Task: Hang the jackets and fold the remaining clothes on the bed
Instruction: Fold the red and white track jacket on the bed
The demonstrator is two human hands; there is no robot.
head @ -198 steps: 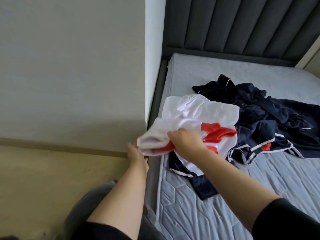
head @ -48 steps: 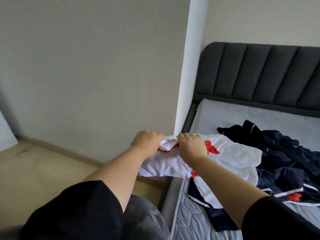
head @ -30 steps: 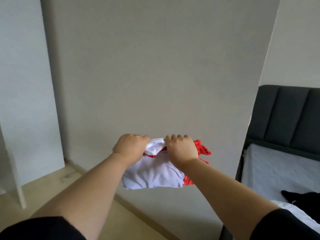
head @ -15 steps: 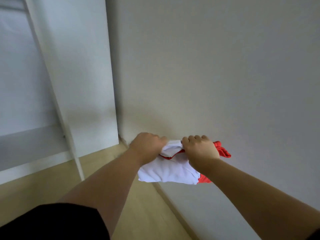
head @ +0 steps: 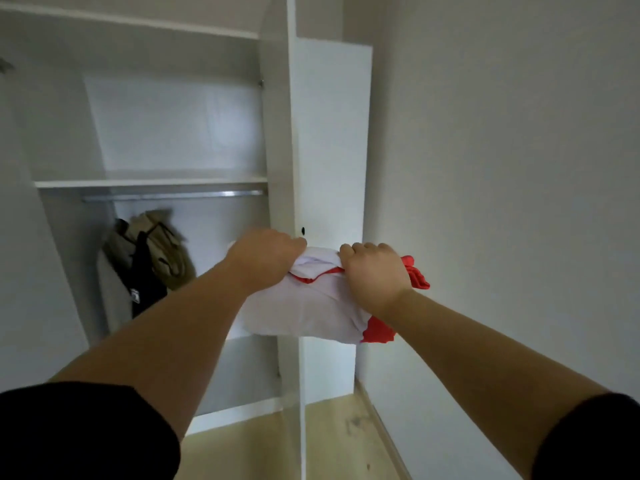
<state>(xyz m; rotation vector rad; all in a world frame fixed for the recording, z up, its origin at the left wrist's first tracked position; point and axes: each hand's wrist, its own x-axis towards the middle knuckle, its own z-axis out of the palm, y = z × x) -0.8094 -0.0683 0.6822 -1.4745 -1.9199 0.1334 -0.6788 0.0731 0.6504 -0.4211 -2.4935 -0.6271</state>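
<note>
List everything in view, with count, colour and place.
folded garment: one, white with red, in the air before the wardrobe door
wardrobe: one, white, open, left
wardrobe door: one, white, open, centre
rail: one, silver, under a wardrobe shelf
hanging clothes: at least two, khaki and black, below the rail, blurred
floor: light wood, bottom
wall: pale grey, right
left hand: grips the garment's left end
right hand: grips its right end
sleeves: two, black, bottom corners

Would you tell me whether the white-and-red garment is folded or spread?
Folded: the garment is a compact bundle gripped by the left hand and right hand.
</note>
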